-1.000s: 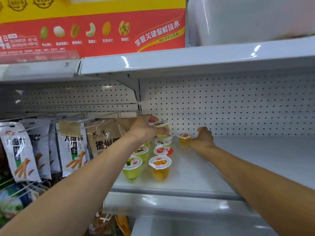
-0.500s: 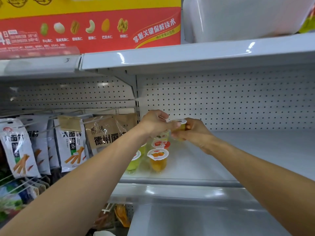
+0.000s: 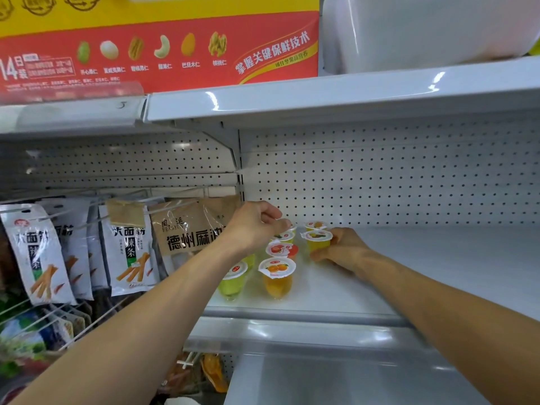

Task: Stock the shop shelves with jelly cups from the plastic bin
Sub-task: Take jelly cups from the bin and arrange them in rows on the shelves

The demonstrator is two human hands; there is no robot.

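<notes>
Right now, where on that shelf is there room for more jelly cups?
The shelf is bare right of the right hand, from the pegboard to the front lip. A strip in front of that hand's cup is bare too. The left corner is crowded with cups by the left hand.

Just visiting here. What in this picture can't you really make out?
Head view only:
Back cups: the left hand covers them; whether it grips one is unclear.
Green cup: partly behind the left forearm.
Yellow cup: the right hand grips it, hiding its base; resting on the shelf or lifted, cannot tell.
White bin: cut by the top edge, contents unseen.
Red box: small print blurred.
</notes>
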